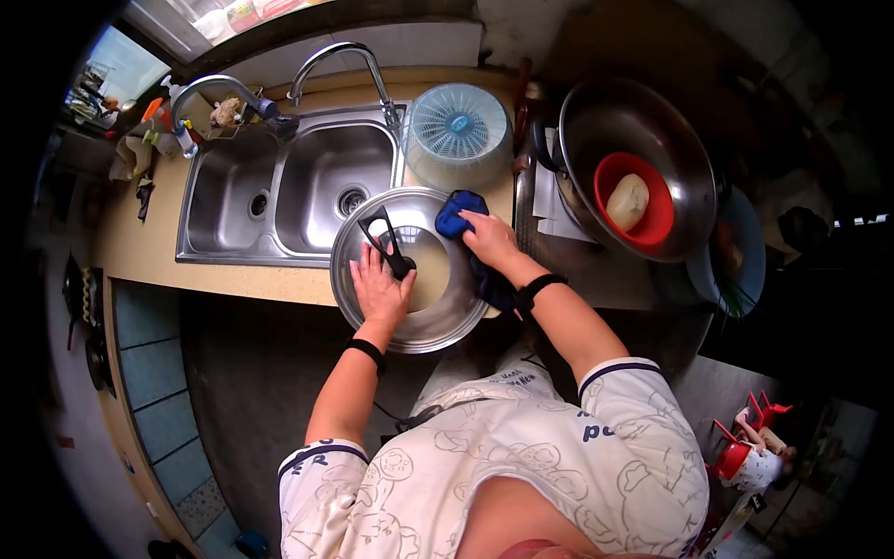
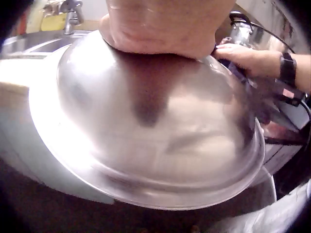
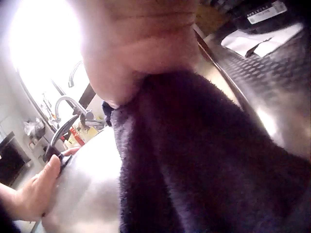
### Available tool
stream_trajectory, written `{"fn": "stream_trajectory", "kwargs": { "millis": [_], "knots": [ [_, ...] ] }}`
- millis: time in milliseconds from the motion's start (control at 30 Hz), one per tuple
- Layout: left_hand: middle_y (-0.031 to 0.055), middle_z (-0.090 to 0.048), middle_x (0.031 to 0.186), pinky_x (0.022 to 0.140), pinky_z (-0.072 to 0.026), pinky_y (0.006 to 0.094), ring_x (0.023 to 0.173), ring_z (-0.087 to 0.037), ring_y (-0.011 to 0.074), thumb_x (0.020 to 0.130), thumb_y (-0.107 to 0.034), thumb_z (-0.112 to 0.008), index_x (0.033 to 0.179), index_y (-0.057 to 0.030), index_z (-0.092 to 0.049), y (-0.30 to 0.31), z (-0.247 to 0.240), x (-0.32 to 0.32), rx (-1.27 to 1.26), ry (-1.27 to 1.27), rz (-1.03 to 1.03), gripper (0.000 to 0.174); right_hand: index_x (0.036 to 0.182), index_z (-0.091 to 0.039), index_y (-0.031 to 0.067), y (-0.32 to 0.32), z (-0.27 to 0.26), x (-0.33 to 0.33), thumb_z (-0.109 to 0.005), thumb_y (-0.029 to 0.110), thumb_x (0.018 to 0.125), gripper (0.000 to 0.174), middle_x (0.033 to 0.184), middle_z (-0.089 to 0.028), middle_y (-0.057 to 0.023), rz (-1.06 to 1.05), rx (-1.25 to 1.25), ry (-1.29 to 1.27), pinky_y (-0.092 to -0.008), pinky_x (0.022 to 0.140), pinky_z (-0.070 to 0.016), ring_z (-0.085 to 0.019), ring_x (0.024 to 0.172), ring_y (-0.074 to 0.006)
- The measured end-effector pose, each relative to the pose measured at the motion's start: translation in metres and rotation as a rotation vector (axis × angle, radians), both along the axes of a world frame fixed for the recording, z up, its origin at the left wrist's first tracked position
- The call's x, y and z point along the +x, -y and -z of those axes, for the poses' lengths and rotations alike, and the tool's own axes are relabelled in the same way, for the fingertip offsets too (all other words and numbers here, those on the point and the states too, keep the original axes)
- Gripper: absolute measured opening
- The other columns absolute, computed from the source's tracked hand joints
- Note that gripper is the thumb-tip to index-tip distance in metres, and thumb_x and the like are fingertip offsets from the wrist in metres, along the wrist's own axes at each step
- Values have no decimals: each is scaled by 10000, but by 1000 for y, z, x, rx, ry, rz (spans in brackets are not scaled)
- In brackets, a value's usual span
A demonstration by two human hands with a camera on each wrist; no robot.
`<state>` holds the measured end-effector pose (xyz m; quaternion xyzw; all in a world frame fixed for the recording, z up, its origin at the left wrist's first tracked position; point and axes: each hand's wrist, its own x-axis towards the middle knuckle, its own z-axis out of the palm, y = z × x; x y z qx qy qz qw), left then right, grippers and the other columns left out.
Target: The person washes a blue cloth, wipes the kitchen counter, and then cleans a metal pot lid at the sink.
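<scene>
A large steel wok lid [image 1: 349, 263] with a glass centre and a tall black handle [image 1: 393, 244] lies at the counter's front edge, jutting past it. My left hand [image 1: 380, 291] rests on the lid, fingers spread beside the handle and thumb at the handle's base. At the lid's right rim my right hand [image 1: 491, 239] grips a dark blue towel [image 1: 458, 213] bunched against the metal. The towel's loose end [image 3: 175, 155] hangs down below that hand in the right wrist view. In the left wrist view the lid's domed surface [image 2: 160, 145] fills the middle.
A double steel sink [image 1: 307, 244] with two taps stands left of the lid. Behind the lid is a blue lidded basket [image 1: 458, 121]. On the right a big wok [image 1: 596, 116] holds a red bowl [image 1: 605, 177] with a pale lump in it.
</scene>
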<state>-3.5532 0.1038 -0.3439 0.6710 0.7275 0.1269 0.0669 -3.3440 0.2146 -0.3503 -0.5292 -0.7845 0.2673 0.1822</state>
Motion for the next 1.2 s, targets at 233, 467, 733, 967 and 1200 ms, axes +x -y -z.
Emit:
{"fn": "stream_trajectory", "kwargs": {
  "millis": [233,467,733,967,1200],
  "knots": [
    [106,-304,1393,1053,-134,506,1318,-196,303,782,-474,-525,1311,-120,-399,-1,5,2,24,-50,-30,650,1054,-597,68,112,-2,32,-533,209,729,360,1048,-613,-126,40,-86,82,-417,709,-503,-617,784,-317],
    [110,-335,1375,1042,-167,512,1296,-240,313,731,-449,-604,1247,-106,-479,0,7,0,101,-9,-33,632,932,-623,58,161,-8,24,-542,233,740,272,806,-622,-175,-152,-492,-101,-424,658,-479,-606,742,-321],
    [156,-433,1272,1014,-287,385,1208,-356,313,595,-267,-769,1059,-62,-613,-10,5,-13,185,561,-12,531,1028,-573,-17,124,-40,75,-504,132,861,234,923,-623,-39,243,-1015,-1076,-259,761,-471,-584,800,-114],
    [87,-561,1071,1034,-238,403,1174,-398,233,565,-238,-803,1053,-40,-594,6,4,11,388,353,-327,567,1089,-551,-2,102,-52,121,-483,138,865,273,996,-615,-46,344,-834,-1150,-264,813,-458,-587,863,-127],
    [91,-551,1065,1026,-263,373,1140,-442,206,603,-282,-801,1023,-8,-585,-3,35,38,651,699,-663,546,1119,-527,-8,92,-54,116,-479,168,867,311,1032,-607,-78,326,-795,-1175,-294,838,-459,-588,904,-158]
  ]
}}
